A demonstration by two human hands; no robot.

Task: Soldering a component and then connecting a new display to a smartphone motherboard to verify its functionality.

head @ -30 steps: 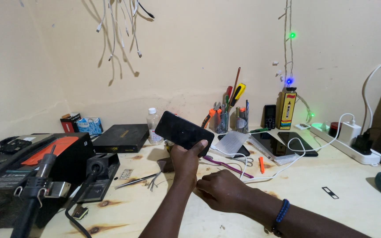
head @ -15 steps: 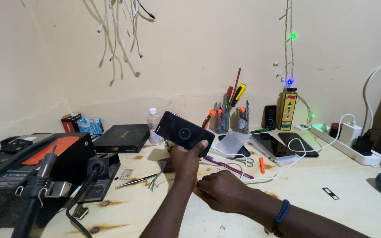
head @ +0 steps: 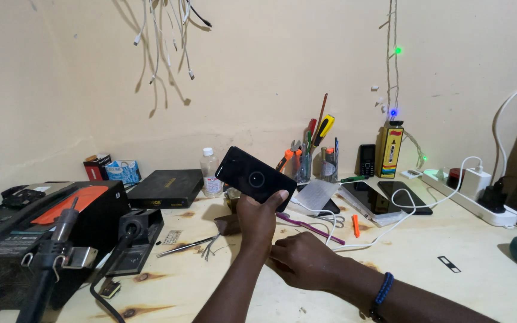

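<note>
There is one camera, worn on the person's head. It looks forward and a bit down across the wooden table (head: 450, 281) toward the wall behind it. The table's near edge sits close below it.

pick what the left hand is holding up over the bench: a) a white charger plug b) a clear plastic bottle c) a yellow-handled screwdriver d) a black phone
d, the left hand grips a flat black phone by its lower edge and lifts it above the wooden bench, while the right hand rests low beside the left wrist.
</note>
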